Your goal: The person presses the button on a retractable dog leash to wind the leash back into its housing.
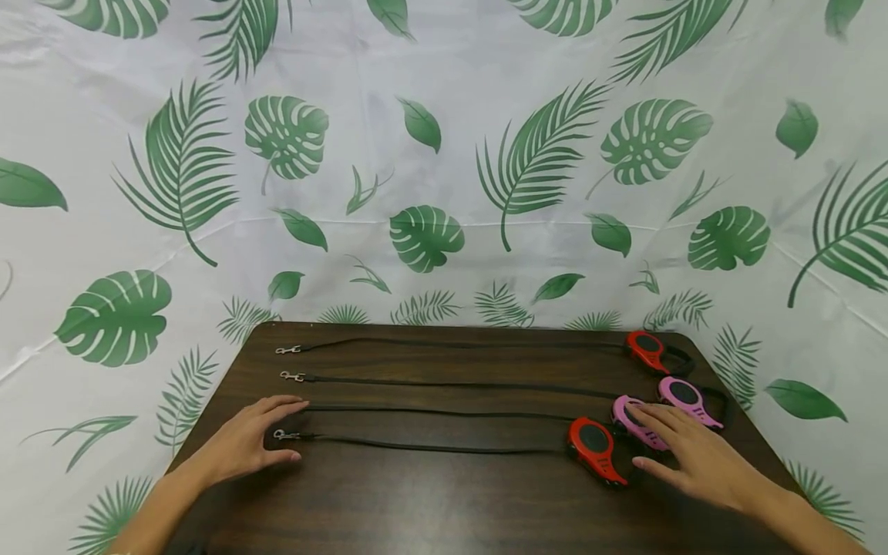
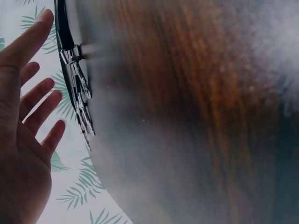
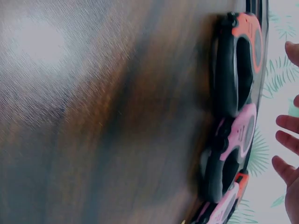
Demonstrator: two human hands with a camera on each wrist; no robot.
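Four retractable dog leashes lie stretched across the table, cases at the right and metal clips at the left. From the front come a red leash [image 1: 598, 451], a pink leash [image 1: 627, 416], a second pink leash [image 1: 683, 393] and a second red leash [image 1: 645, 347]. My left hand [image 1: 243, 445] hovers with spread fingers around the nearest clip [image 1: 284, 435]; it hides the clip of the second leash. Over the nearer pink case, my right hand [image 1: 694, 455] is extended, fingers overlapping it in the head view. Black loop handles [image 3: 226, 79] show in the right wrist view. Neither hand grips anything.
The dark wood table [image 1: 416, 501] has rounded far corners. Behind it hangs a white cloth [image 1: 361, 177] printed with green leaves. Two more clips, a farther one [image 1: 293, 377] and the farthest [image 1: 287, 350], lie beyond my left hand, joined to thin black cords [image 1: 444, 384].
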